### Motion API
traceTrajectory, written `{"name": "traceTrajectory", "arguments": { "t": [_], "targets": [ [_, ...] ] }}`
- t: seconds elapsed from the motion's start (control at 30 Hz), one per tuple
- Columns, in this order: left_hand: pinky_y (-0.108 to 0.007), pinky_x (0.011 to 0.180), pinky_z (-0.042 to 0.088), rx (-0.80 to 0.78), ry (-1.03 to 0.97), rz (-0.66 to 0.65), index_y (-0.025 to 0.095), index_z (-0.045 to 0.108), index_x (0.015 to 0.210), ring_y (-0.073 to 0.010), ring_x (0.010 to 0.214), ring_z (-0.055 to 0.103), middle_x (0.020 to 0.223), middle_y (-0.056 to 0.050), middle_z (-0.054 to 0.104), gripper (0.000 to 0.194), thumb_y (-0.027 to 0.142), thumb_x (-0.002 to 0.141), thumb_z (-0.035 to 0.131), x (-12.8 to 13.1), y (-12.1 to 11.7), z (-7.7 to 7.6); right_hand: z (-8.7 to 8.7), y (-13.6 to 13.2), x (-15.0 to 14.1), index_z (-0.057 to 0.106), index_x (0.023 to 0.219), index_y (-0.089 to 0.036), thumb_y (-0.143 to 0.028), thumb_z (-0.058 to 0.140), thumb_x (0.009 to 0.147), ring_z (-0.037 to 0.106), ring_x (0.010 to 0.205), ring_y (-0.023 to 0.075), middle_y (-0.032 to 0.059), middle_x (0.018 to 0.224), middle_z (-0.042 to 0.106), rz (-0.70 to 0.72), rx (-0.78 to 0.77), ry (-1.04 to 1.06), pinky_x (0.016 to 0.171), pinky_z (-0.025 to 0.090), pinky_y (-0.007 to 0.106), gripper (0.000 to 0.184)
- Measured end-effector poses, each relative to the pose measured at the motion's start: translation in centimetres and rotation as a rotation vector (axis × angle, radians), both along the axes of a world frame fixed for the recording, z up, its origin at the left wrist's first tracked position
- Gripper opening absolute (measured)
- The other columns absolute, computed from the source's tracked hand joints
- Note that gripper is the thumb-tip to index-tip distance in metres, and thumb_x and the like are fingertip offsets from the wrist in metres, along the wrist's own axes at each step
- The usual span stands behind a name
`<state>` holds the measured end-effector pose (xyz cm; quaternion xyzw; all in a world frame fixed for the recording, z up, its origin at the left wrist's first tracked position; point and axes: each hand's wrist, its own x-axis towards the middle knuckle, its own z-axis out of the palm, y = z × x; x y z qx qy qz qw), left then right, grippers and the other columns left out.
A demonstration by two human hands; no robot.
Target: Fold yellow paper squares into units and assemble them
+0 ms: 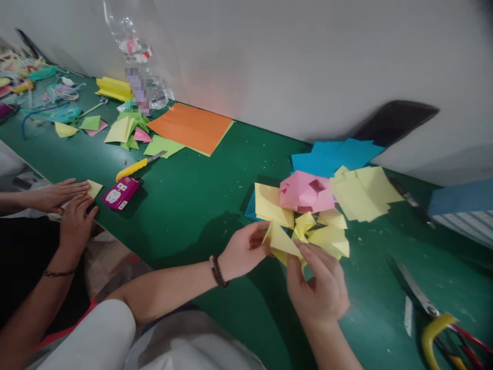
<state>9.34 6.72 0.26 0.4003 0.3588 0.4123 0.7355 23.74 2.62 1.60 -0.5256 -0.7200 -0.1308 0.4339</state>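
Between my two hands is a folded piece of pale yellow paper [283, 240], held up just above the green table. My left hand [246, 249] pinches its left edge with thumb and fingers. On the right side, my right hand [318, 280] grips the same paper by its lower right corner. Right behind it lie more folded yellow pieces [329, 239] and a pink folded paper shape [306, 191] with openings in its faces. A stack of pale yellow sheets [273, 203] sits to the left of the pink shape, partly over blue paper.
Blue sheets [335, 155] and yellow sheets [365, 192] lie farther back. Scissors [433, 308] rest at right. Leftward are a yellow utility knife [134, 168], a purple box [121, 193], orange paper [192, 126] and a plastic bottle [156, 87]. A co-worker's hands [75, 200] press yellow paper.
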Motion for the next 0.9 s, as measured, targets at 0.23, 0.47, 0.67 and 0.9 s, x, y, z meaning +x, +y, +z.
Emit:
{"name": "traceTrajectory", "arguments": {
  "t": [0.23, 0.47, 0.67, 0.9],
  "targets": [
    [-0.039, 0.080, 0.057, -0.021, -0.010, 0.018, 0.013, 0.063, 0.113, -0.0263, 0.098, 0.067, 0.105, -0.012, 0.070, 0.049, 0.043, 0.075, 0.073, 0.0, -0.1, 0.3, 0.2, 0.1, 0.1, 0.055, 0.121, -0.029, -0.008, 0.063, 0.081, 0.070, 0.088, 0.0228, 0.0037, 0.096, 0.073, 0.012, -0.032, -0.020, 0.076, 0.058, 0.040, 0.046],
    [-0.036, 0.080, 0.057, -0.051, -0.100, 0.006, 0.011, 0.066, 0.107, -0.0242, 0.093, 0.068, 0.099, -0.012, 0.071, 0.057, 0.052, 0.070, 0.076, 0.2, -0.2, 0.8, 0.7, 0.2, 0.2, 0.060, 0.117, -0.030, -0.007, 0.067, 0.079, 0.070, 0.090, 0.0224, 0.0031, 0.101, 0.073, 0.057, -0.029, -0.032, 0.079, 0.057, 0.040, 0.045],
    [-0.031, 0.075, 0.056, -0.136, -0.098, 0.088, 0.011, 0.067, 0.105, -0.0208, 0.085, 0.068, 0.100, -0.011, 0.071, 0.055, 0.055, 0.072, 0.073, 0.2, 0.0, 0.9, 0.3, 0.3, -0.3, 0.060, 0.121, -0.022, -0.001, 0.066, 0.077, 0.066, 0.105, 0.0224, 0.0070, 0.111, 0.072, 0.145, -0.057, -0.090, 0.091, 0.054, 0.037, 0.049],
    [-0.031, 0.071, 0.053, -0.296, -0.131, 0.150, 0.012, 0.068, 0.100, -0.0202, 0.078, 0.067, 0.090, -0.009, 0.071, 0.053, 0.054, 0.069, 0.074, 0.1, 0.0, 0.5, -0.3, 0.5, 0.6, 0.057, 0.125, -0.018, 0.001, 0.062, 0.078, 0.056, 0.122, 0.0253, 0.0094, 0.118, 0.069, 0.292, -0.135, -0.173, 0.097, 0.050, 0.040, 0.051]
  ]
}}
